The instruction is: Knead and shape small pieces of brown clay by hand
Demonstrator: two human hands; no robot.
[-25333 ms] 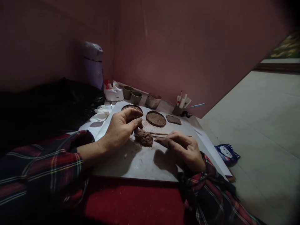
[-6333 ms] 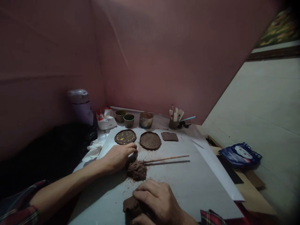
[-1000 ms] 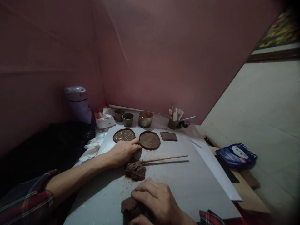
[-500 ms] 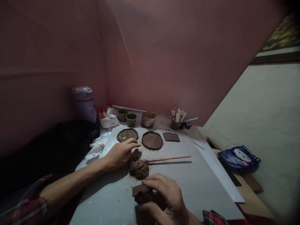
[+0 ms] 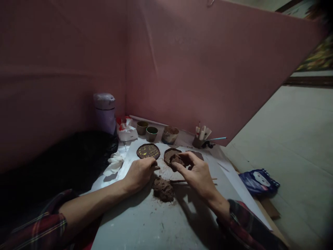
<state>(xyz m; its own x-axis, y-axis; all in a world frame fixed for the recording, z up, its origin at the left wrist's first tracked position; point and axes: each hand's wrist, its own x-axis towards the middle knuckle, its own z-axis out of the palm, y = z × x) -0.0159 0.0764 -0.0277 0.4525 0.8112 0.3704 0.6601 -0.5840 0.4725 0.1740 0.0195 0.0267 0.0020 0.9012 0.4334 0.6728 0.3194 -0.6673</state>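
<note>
head camera: worn on head | faces forward and down | hands (image 5: 199, 175) near, below centre | pink wall (image 5: 203, 73) beyond

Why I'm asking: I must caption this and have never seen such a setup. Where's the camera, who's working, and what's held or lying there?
There's no machine: these are a person's two bare hands, seen from a camera worn on the head, looking forward and down. The right hand pinches a brown piece. The left hand is curled close to a crumbly brown mound; whether it grips anything is unclear. Right of the mound shows a brown stick, partly hidden. Farther back on the pale board lie a yellow-flecked disc and a plain round disc.
</note>
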